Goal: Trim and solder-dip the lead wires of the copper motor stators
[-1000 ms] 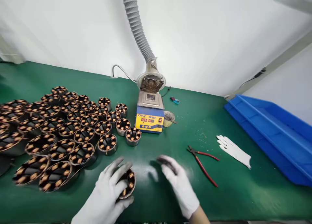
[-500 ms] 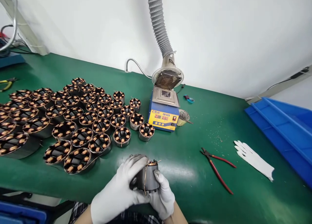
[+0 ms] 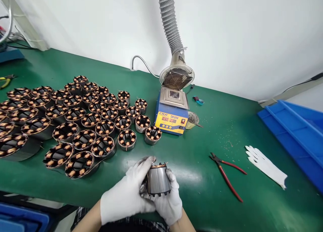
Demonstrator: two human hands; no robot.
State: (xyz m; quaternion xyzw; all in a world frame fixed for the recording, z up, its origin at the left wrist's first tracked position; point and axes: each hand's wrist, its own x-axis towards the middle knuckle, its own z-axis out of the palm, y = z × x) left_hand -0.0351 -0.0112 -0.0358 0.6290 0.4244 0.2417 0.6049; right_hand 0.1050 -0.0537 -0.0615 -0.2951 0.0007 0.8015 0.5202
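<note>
Both of my white-gloved hands are around one motor stator, a grey metal ring with copper windings at its top rim and dark teeth along its lower edge. My left hand grips its left side, with dirty fingertips at the top rim near a thin copper wire end. From below and the right, my right hand supports it, thumb against the wall. Some fingers are hidden behind the stator. To the left stand many similar stators with copper coils facing up, the nearest lone one beside the solder pot.
A blue and yellow solder pot stands under a fume hose. A small cup sits beside it. Red-handled pliers, a white glove and blue bins lie to the right. Yellow-handled pliers are far left.
The stator has been turned in my hands, so its copper wire has shifted to the left side and a smooth wall faces me. My view has moved slightly.
</note>
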